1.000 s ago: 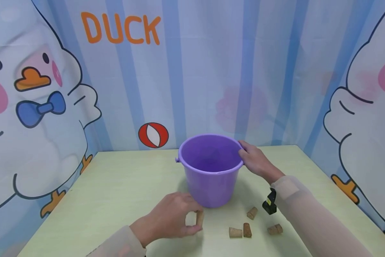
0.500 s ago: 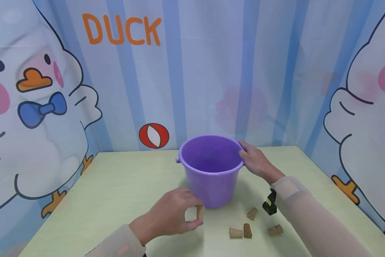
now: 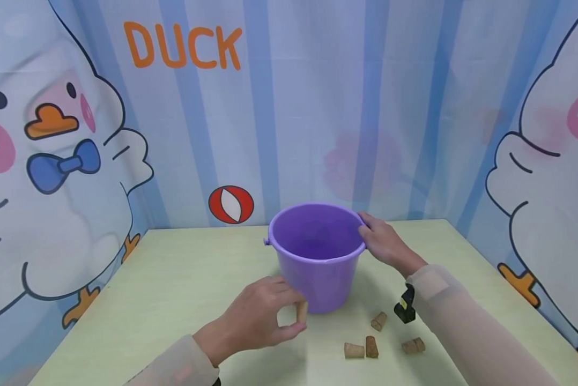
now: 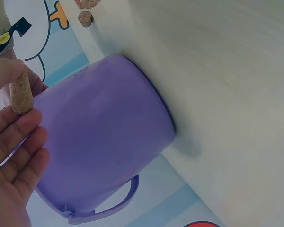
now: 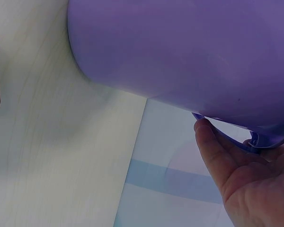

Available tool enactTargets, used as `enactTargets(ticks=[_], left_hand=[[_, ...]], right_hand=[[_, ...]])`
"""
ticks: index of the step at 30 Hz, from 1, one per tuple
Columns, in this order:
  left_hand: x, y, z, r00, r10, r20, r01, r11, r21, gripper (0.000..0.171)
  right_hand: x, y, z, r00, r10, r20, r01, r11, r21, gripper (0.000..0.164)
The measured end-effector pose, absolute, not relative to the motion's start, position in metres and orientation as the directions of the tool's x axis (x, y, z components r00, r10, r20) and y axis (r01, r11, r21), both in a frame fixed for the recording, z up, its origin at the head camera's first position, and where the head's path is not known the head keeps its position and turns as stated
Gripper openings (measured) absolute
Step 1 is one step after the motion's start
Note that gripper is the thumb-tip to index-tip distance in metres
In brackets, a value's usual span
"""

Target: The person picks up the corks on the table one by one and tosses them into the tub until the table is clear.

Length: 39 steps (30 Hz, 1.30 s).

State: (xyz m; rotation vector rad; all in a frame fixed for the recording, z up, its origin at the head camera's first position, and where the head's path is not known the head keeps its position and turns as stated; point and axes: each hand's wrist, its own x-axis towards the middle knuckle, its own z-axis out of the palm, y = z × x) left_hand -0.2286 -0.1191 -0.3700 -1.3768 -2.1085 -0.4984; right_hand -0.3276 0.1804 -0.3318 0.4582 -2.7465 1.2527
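Note:
Between thumb and fingertip, my left hand (image 3: 255,316) pinches a cork (image 3: 302,312) above the table, just in front of the purple bucket (image 3: 318,284). In the left wrist view the cork (image 4: 22,94) shows whole, its other fingers stretched out beside the bucket wall (image 4: 104,127). The bucket stands upright, its mouth facing up. My right hand (image 3: 387,244) grips the bucket's rim at the right side, thumb over the edge. In the right wrist view the fingers (image 5: 213,151) of that hand touch the bucket's handle, which hangs at the rim. Several corks lie on the table to the right.
A pale cork (image 3: 354,350) and a darker cork (image 3: 372,347) lie side by side. Another cork (image 3: 378,321) sits nearer the bucket, and one more cork (image 3: 413,346) lies near the right sleeve. A curtain (image 3: 308,107) with ducks hangs behind the pale table (image 3: 183,279).
My left hand has risen slightly with the pinched cork, staying in front of the bucket. The right hand, the bucket and the loose corks have stayed in place.

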Motion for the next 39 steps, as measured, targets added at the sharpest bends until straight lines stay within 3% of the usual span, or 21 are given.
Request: enactTargets(ticks=[25,39], left_hand=[[-0.232,-0.118,-0.358,-0.282,0.638,0.716,0.891,0.451,-0.051,0.036],[-0.235,-0.117,-0.342,-0.277,0.63,0.725,0.884,0.463,-0.065,0.029]], right_hand=[[-0.327,0.181,-0.331,-0.949,-0.238,0.207,-0.313,0.622,-0.718,0.052],[-0.328,0.181,-0.331,-0.951,-0.236,0.199,-0.305,0.623,-0.72,0.052]])
